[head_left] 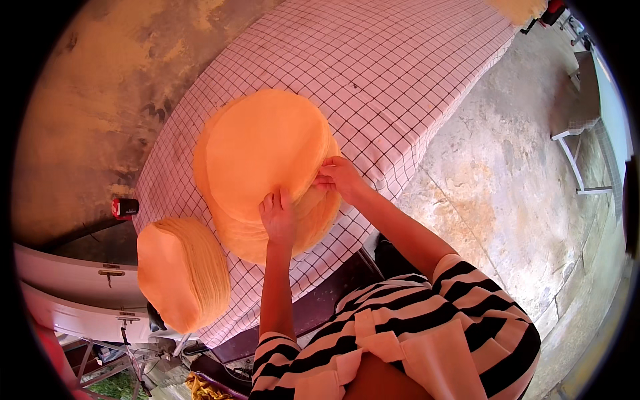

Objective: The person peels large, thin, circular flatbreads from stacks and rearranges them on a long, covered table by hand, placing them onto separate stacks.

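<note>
A stack of large, thin, round yellow-orange sheets lies on the checked tablecloth, its layers spread unevenly. At the top sheets' near edge, my left hand is closed with its fingertips pinching the rim. My right hand pinches the right-hand edge of the same upper sheets, thumb and fingers pressed together. Lower layers show between and below my hands. To the left, a second, thicker stack of similar sheets leans at the table's near left corner; neither hand touches it.
The long table with its white-and-black checked cloth runs to the far right, where more yellow sheets lie. A small red and black object is by the left table edge. A white-legged table stands at right on the concrete floor.
</note>
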Demonstrator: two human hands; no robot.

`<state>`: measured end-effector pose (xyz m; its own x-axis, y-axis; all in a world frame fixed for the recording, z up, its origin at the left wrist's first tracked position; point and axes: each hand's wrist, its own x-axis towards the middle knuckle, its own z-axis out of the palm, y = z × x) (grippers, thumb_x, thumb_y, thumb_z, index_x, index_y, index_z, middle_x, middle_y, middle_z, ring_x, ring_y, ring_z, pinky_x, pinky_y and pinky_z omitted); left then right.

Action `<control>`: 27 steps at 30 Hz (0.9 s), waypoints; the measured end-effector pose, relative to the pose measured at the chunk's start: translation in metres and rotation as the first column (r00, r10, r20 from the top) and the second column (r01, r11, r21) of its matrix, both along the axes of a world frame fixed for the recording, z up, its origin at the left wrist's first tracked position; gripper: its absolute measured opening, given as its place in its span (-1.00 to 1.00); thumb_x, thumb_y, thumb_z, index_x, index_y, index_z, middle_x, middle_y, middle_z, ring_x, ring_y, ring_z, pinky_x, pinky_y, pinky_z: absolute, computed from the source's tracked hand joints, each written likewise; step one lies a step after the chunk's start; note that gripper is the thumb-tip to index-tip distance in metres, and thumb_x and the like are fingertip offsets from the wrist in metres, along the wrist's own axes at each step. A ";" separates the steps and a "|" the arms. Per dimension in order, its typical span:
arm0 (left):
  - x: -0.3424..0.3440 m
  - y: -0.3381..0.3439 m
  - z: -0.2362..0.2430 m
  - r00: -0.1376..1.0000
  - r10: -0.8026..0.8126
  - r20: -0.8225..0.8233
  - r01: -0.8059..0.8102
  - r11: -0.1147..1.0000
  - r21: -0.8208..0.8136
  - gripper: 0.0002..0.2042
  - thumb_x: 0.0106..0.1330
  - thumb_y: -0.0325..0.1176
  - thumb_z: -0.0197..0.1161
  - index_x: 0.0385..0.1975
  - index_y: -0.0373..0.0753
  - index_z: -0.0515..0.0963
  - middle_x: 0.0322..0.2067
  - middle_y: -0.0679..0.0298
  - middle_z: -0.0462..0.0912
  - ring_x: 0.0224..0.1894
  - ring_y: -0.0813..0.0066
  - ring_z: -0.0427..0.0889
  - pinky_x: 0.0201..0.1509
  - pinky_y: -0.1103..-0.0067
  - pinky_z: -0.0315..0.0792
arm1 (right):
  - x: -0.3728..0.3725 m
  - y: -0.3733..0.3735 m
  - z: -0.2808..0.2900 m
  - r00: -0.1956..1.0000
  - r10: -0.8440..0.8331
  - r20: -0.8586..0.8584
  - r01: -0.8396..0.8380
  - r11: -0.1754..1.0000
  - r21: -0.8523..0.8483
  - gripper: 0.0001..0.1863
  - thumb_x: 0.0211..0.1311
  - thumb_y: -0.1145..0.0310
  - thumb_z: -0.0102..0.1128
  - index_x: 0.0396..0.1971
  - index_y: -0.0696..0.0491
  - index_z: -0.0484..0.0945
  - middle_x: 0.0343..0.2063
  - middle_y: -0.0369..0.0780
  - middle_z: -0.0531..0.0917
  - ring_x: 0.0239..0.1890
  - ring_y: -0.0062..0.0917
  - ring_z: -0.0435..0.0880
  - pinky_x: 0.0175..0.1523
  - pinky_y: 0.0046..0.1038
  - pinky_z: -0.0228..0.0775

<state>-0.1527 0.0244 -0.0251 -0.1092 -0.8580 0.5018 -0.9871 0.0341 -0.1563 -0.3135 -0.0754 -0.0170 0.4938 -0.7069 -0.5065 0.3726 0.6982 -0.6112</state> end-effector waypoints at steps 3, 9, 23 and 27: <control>-0.004 0.008 -0.001 1.000 -0.019 0.008 0.019 0.998 -0.054 -0.66 -0.03 -0.55 0.11 -0.17 -0.34 0.37 -0.30 0.21 0.55 -0.22 0.30 0.46 -0.22 0.40 0.32 | 0.008 0.003 -0.009 1.000 0.000 -0.027 -0.002 0.997 -0.077 -0.78 0.14 0.41 0.06 -0.28 0.17 0.30 -0.37 -0.17 0.56 -0.45 -0.51 0.58 -0.37 -0.56 0.39; 0.044 -0.039 0.055 0.998 0.015 -0.056 -0.010 0.996 0.083 -0.79 -0.02 -0.59 0.09 -0.34 -0.26 0.41 -0.58 0.14 0.46 -0.47 0.18 0.49 -0.43 0.35 0.35 | -0.007 0.002 -0.004 0.995 -0.072 -0.073 0.068 0.996 -0.061 -0.72 0.14 0.39 0.06 -0.18 0.20 0.33 -0.27 -0.16 0.52 -0.24 -0.49 0.54 -0.14 -0.49 0.38; 0.013 0.013 0.007 0.998 -0.057 -0.035 0.056 0.998 -0.021 -0.71 -0.08 -0.63 0.09 -0.28 -0.30 0.45 -0.42 0.24 0.55 -0.32 0.31 0.50 -0.28 0.43 0.36 | -0.022 -0.008 -0.028 0.980 -0.103 -0.173 0.085 0.990 -0.109 -0.84 0.07 0.45 0.12 -0.36 0.16 0.41 -0.48 -0.23 0.54 -0.50 -0.61 0.48 -0.37 -0.56 0.35; 0.009 0.008 0.009 0.998 -0.050 -0.034 0.048 0.998 -0.047 -0.71 -0.09 -0.59 0.08 -0.27 -0.35 0.42 -0.37 0.19 0.54 -0.32 0.30 0.48 -0.31 0.43 0.35 | -0.018 -0.011 -0.028 0.982 0.028 -0.189 -0.048 0.993 -0.104 -0.84 0.10 0.44 0.09 -0.33 0.16 0.40 -0.46 -0.21 0.56 -0.50 -0.57 0.55 -0.41 -0.56 0.40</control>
